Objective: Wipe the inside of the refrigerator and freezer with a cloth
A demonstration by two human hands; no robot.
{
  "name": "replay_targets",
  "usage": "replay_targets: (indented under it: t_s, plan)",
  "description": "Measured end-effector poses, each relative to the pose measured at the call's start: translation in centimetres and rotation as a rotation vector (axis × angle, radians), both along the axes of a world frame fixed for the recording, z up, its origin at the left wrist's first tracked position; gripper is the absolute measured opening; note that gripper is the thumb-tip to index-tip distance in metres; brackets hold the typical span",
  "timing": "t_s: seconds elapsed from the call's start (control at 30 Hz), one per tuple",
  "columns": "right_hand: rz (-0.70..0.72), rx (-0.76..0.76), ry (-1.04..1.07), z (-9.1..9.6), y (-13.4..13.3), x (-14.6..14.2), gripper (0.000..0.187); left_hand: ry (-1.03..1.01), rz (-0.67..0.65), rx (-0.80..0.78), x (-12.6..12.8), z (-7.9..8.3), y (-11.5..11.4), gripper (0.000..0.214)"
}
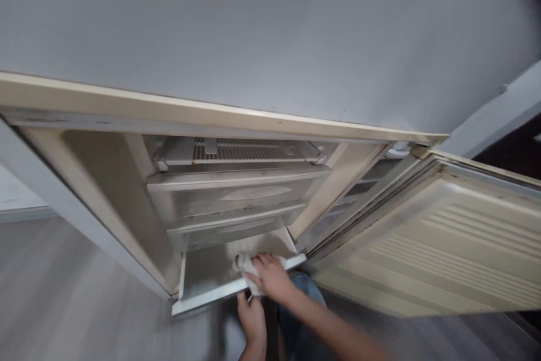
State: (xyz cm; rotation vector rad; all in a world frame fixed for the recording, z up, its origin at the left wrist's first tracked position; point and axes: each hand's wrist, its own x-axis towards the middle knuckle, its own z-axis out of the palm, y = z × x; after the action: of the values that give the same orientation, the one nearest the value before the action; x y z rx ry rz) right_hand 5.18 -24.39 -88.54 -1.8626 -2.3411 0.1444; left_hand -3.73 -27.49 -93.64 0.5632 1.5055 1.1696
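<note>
I look down into an open freezer compartment (pixel 127 192) with two closed drawers (pixel 236 197) and a bottom drawer (pixel 203 282) pulled out. My right hand (pixel 270 276) presses a white cloth (pixel 245 263) against the pulled-out drawer's front edge, fingers closed on the cloth. My left hand (pixel 252 319) sits just below, under the drawer's front rim (pixel 211 296), fingers curled at that rim. A wire shelf (pixel 240 151) lies above the drawers.
The freezer door (pixel 443 243) stands open to the right, ribbed on its inner side. The upper door's grey face (pixel 270 29) fills the top of the view. Grey wood-look floor (pixel 63 293) spreads at the left. My knee in jeans (pixel 304 293) is beside the drawer.
</note>
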Motion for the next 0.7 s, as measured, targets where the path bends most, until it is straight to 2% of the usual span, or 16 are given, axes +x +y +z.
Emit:
replay_targets:
  t_s: [0.1, 0.17, 0.27, 0.33, 0.37, 0.43, 0.57, 0.7]
  plan:
    - [-0.217, 0.06, 0.01, 0.4, -2.0, 6.2, 0.027, -0.011, -0.002, -0.094, 0.5, 1.0, -0.2, 0.009]
    - [-0.412, 0.185, 0.144, 0.3, -3.6, 8.1, 0.029, -0.026, 0.016, -0.126, 0.8, 2.3, -0.4, 0.016]
    - [-0.873, 0.416, 0.487, -0.9, -5.6, 7.4, 0.04, -0.082, 0.011, -0.172, 1.2, 4.6, -0.7, 0.025]
    - [-1.146, 0.488, 0.676, -2.1, -6.1, 5.4, 0.051, -0.122, -0.001, -0.2, 1.3, 5.6, -0.6, 0.028]
    - [-1.238, 0.488, 0.727, -2.7, -6.0, 4.3, 0.055, -0.136, -0.005, -0.212, 1.3, 5.9, -0.5, 0.027]
    - [-1.31, 0.459, 0.771, -3.6, -5.1, 2.3, 0.062, -0.147, -0.016, -0.222, 1.4, 6.2, -0.1, 0.026]
    - [-1.221, 0.446, 0.815, -4.4, -2.3, 0.4, 0.067, -0.127, -0.049, -0.226, 1.5, 6.0, 1.0, 0.021]
    - [-1.19, 0.408, 0.725, -5.3, -0.9, 0.1, 0.071, -0.106, -0.075, -0.192, 1.4, 6.1, 3.1, 0.016]
